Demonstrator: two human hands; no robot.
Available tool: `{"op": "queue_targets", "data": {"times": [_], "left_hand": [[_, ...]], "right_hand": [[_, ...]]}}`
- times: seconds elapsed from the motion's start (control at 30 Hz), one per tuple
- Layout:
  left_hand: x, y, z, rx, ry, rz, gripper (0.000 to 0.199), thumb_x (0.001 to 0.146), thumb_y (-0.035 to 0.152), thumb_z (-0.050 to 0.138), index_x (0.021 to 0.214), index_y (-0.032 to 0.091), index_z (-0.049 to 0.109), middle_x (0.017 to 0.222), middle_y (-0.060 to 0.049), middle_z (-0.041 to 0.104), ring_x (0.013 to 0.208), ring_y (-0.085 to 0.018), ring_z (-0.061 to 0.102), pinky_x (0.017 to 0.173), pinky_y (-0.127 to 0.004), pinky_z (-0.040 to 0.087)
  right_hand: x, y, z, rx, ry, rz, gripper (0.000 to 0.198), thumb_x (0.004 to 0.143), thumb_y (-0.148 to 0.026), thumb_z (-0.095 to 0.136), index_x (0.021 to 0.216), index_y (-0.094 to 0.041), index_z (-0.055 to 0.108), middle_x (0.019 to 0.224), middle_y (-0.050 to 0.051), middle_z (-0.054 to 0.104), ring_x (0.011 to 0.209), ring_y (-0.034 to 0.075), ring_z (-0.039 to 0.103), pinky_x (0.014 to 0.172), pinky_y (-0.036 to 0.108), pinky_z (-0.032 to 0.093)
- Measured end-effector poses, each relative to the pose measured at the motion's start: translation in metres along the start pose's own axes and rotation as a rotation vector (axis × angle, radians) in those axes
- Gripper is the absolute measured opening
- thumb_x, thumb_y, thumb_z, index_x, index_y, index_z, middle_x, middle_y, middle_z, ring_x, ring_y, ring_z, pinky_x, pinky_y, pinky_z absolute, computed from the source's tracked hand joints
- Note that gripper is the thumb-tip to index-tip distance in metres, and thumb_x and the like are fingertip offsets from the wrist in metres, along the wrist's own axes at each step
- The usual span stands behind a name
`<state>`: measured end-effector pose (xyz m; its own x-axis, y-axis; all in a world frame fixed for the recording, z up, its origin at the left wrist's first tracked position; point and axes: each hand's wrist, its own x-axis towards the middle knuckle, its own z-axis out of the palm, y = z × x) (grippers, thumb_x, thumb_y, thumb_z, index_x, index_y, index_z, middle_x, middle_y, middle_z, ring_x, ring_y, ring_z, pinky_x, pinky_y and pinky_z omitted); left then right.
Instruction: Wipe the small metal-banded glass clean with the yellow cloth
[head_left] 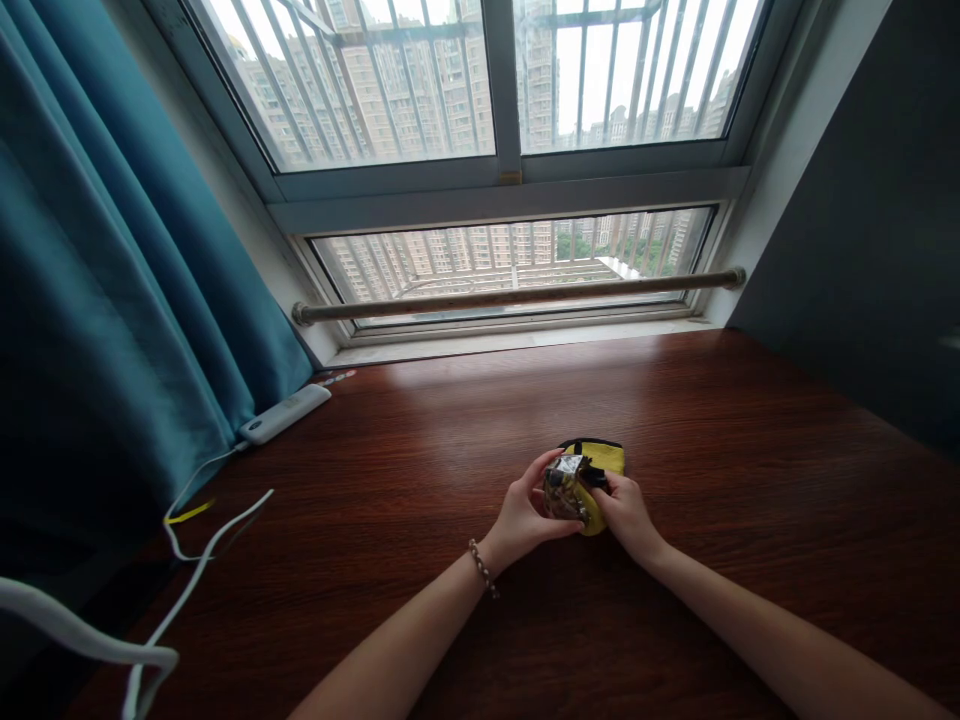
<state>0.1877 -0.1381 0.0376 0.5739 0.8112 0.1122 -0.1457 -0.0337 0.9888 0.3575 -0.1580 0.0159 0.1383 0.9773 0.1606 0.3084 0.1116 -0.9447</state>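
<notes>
Mid-stuffing, by the look of it: left hand (525,515) and right hand (626,512) both pinching a crinkly, shiny foil packet (564,487) at the mouth of a small yellow fabric pouch with black trim (602,462), sitting on the dark wooden worktop (420,470) near the window. Probably needs the pouch mouth held wide and the packet pushed deeper. White remote (285,413) way off left by the teal curtain (112,330).

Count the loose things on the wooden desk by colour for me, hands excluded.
Yellow: 1, the yellow fabric pouch with black trim, held by both the left hand and right hand.
Shiny, crinkled: 1, the foil wrapper, between the hands.
White: 2, the white remote-shaped device and the white cable.
Total: 4
</notes>
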Motion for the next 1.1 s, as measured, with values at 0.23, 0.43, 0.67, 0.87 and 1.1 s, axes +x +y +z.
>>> {"op": "queue_targets", "data": {"times": [0.23,0.43,0.67,0.87,1.1], "left_hand": [[0.001,-0.005,-0.008,0.045,-0.025,-0.097,0.070,0.069,0.033,0.069,0.131,0.018,0.040,0.099,-0.007,0.060,0.057,-0.007,0.050,0.045,-0.018,0.045],[0.002,-0.005,-0.001,-0.035,-0.036,0.008,0.097,0.053,0.021,0.081,0.135,0.023,0.029,0.129,-0.012,0.046,0.087,-0.016,0.059,0.066,-0.022,0.051],[0.000,0.001,-0.001,0.041,-0.026,-0.013,0.094,0.055,0.019,0.080,0.135,0.021,0.030,0.120,-0.011,0.054,0.100,-0.023,0.058,0.084,-0.034,0.049],[0.002,0.006,-0.008,0.024,-0.087,-0.008,0.066,0.057,0.023,0.078,0.118,0.014,0.054,0.124,-0.012,0.049,0.110,-0.026,0.051,0.092,-0.035,0.044],[0.004,0.000,-0.010,0.002,-0.106,0.035,0.071,0.056,0.032,0.079,0.120,0.018,0.052,0.134,-0.012,0.039,0.119,-0.029,0.044,0.099,-0.038,0.038]], "right_hand": [[0.000,-0.003,-0.001,-0.044,-0.051,-0.026,0.017,0.071,-0.028,0.061,0.080,-0.015,0.067,0.073,0.004,0.067,0.067,0.023,0.059,0.060,0.028,0.042],[0.000,-0.003,0.000,-0.058,0.006,-0.019,0.021,0.076,-0.033,0.055,0.076,-0.014,0.065,0.069,0.005,0.065,0.064,0.022,0.057,0.057,0.028,0.041],[0.001,0.001,-0.001,-0.046,0.012,-0.013,0.024,0.077,-0.038,0.058,0.077,-0.015,0.066,0.071,0.005,0.066,0.066,0.023,0.059,0.058,0.028,0.043],[-0.005,-0.003,0.001,-0.074,-0.011,-0.035,0.012,0.068,-0.022,0.064,0.078,-0.016,0.066,0.071,0.002,0.066,0.065,0.022,0.058,0.058,0.026,0.042],[-0.004,-0.005,0.002,-0.081,-0.007,-0.052,0.006,0.069,-0.021,0.058,0.069,-0.016,0.061,0.063,0.001,0.063,0.060,0.020,0.056,0.054,0.026,0.039]]}}
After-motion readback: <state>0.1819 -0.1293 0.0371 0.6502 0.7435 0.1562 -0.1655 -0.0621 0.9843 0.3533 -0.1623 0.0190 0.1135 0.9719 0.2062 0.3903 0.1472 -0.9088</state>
